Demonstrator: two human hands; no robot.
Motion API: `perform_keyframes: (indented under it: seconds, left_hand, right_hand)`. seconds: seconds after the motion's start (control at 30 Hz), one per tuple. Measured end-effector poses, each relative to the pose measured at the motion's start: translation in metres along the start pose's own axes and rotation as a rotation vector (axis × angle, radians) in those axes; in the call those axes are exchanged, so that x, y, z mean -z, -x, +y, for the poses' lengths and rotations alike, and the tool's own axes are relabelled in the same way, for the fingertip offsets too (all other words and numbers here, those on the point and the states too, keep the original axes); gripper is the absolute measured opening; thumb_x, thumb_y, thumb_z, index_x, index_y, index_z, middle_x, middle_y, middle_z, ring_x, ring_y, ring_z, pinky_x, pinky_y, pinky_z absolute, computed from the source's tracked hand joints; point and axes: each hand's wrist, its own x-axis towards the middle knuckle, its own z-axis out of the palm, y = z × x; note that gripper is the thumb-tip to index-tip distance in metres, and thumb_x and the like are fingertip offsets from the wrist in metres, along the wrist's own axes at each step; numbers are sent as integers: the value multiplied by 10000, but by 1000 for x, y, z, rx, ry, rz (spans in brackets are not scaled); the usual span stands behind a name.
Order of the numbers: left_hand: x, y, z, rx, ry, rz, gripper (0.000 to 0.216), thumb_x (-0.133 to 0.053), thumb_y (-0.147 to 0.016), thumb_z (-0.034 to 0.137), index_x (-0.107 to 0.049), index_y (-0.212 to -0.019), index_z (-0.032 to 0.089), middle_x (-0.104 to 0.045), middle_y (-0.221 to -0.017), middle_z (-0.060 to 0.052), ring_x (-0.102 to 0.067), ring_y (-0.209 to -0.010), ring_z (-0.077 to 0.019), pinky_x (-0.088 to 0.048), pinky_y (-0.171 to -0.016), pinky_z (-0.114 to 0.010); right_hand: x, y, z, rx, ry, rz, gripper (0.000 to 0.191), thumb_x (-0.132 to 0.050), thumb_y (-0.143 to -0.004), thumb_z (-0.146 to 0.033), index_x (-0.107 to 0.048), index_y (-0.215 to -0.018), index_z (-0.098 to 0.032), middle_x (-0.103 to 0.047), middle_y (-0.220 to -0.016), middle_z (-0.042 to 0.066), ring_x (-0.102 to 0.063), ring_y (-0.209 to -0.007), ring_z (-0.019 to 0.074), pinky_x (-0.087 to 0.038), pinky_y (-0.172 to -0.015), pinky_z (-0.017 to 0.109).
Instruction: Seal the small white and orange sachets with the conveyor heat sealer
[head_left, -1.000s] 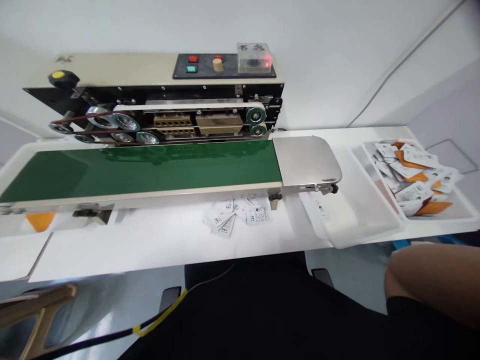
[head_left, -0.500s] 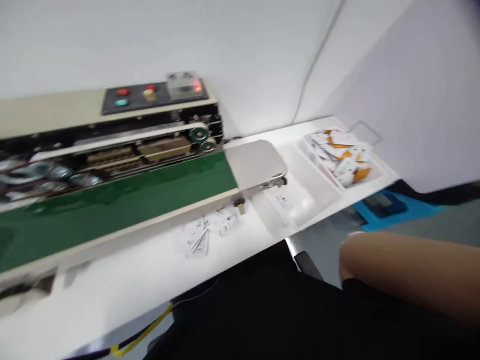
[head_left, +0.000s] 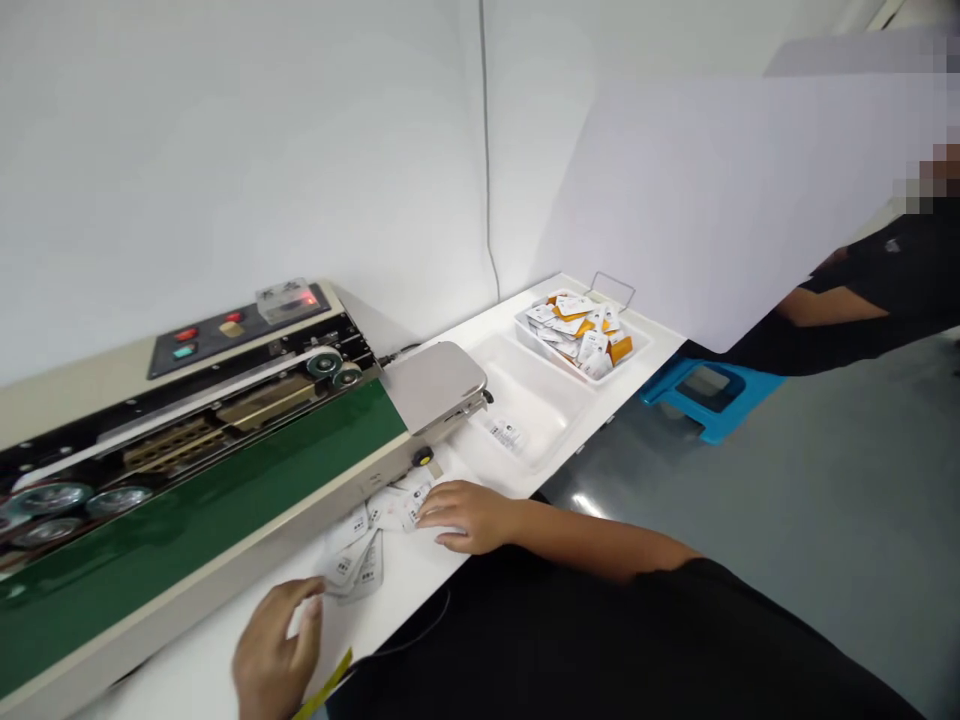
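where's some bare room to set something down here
Bare: the metal plate between the green belt and the white tray, plus the visible belt. A small patch of table is free, bordered by the left hand, right hand, packets and front edge. Crowded: where those packets overlap, and the heaped far tray.

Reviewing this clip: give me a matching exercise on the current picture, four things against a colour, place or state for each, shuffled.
Column one:
1. Conveyor belt
2. Stool
3. Right hand
4. Heaped tray

Column two:
A. At the loose packets
B. Holds white and orange pouches
C. Green
D. Blue

Pairs: 1-C, 2-D, 3-A, 4-B
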Motion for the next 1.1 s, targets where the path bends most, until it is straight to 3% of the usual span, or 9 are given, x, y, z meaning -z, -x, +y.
perform_keyframes:
  seconds: [0.07, 0.17, 0.27, 0.4, 0.57, 0.77, 0.97, 1.1]
  left_hand:
    - [-17, 5, 2, 9, 20, -31, 411, -538, -950, 457, -717, -1313, 380, -795, -1048, -52, -752, -1022, -362, -633, -902, -534]
    - [-29, 6, 3, -29, 45, -170, 518, -553, -953, 459, -610, -1459, 364, -715, -1373, -68, -653, -1298, -372, -502, -1153, -574]
    - [-35, 0, 5, -59, 22, -268, 611, -549, -978, 466, -485, -1570, 326, -583, -1560, -74, -537, -1448, -348, -417, -1236, -554]
    - [-42, -5, 9, -100, -90, -322, 647, -536, -1000, 499, -426, -1611, 316, -497, -1638, -85, -475, -1502, -351, -353, -1264, -575]
    - [-44, -3, 9, -80, -163, -279, 606, -480, -1027, 474, -440, -1607, 301, -461, -1663, -87, -435, -1528, -356, -323, -1277, -576]
    - [-42, -2, 12, -55, -184, -303, 601, -454, -1039, 480, -460, -1589, 237, -471, -1651, -128, -438, -1521, -370, -345, -1259, -584]
    - [-36, -3, 20, -51, -225, -346, 604, -431, -1060, 448, -453, -1588, 155, -439, -1666, -146, -412, -1525, -400, -315, -1271, -521]
    - [-38, 0, 22, -19, -259, -348, 627, -427, -1058, 461, -425, -1602, 148, -432, -1666, -175, -388, -1546, -372, -279, -1284, -540]
  right_hand:
    - [-7, -1, 3, -19, 58, -34, 472, -508, -1050, -392, -636, -1418, -125, -612, -1497, 168, -512, -1445, 264, -382, -1244, 450]
    - [-11, -2, 5, -62, 108, -94, 694, -551, -1038, -518, -459, -1595, -114, -392, -1678, 185, -323, -1583, 310, -275, -1298, 475]
    - [-16, -3, 6, -117, 110, -179, 872, -601, -1000, -601, -306, -1675, -135, -256, -1737, 178, -240, -1615, 342, -226, -1311, 497]
    - [-24, -3, 9, -163, 114, -250, 843, -594, -993, -630, -362, -1657, -165, -292, -1727, 154, -254, -1613, 336, -203, -1317, 490]
    - [-28, 0, 12, -186, 121, -209, 817, -628, -979, -602, -412, -1635, -167, -313, -1718, 154, -255, -1612, 344, -222, -1312, 495]
    - [-24, 0, 9, -203, 107, -214, 849, -646, -969, -588, -385, -1648, -151, -230, -1736, 188, -234, -1614, 375, -229, -1302, 533]
    - [-31, 1, 13, -214, 123, -204, 825, -669, -952, -576, -435, -1624, -158, -286, -1719, 176, -277, -1601, 366, -229, -1303, 529]
    - [-34, 0, 15, -221, 131, -209, 822, -664, -946, -588, -455, -1615, -159, -298, -1715, 159, -292, -1596, 367, -240, -1305, 520]
